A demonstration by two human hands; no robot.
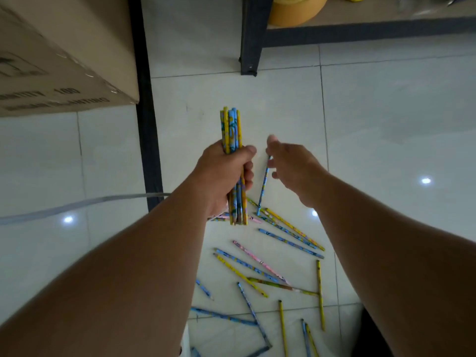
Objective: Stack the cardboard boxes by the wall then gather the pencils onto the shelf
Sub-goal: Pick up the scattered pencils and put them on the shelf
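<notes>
My left hand (224,173) grips an upright bundle of blue and yellow pencils (231,130) above the tiled floor. Just to its right, my right hand (291,168) pinches a single blue pencil (263,189) that hangs down from its fingers. Several more loose pencils (257,266), blue, yellow and pink, lie scattered on the floor below both hands. A cardboard box (51,60) sits at the upper left. The shelf (360,29) with its dark metal frame is at the upper right.
A dark shelf post (146,124) runs down the floor beside the box, and another shelf leg (248,47) stands at the top centre. A yellow rounded object (293,9) rests on the low shelf board. A grey strap (64,207) lies across the floor at left.
</notes>
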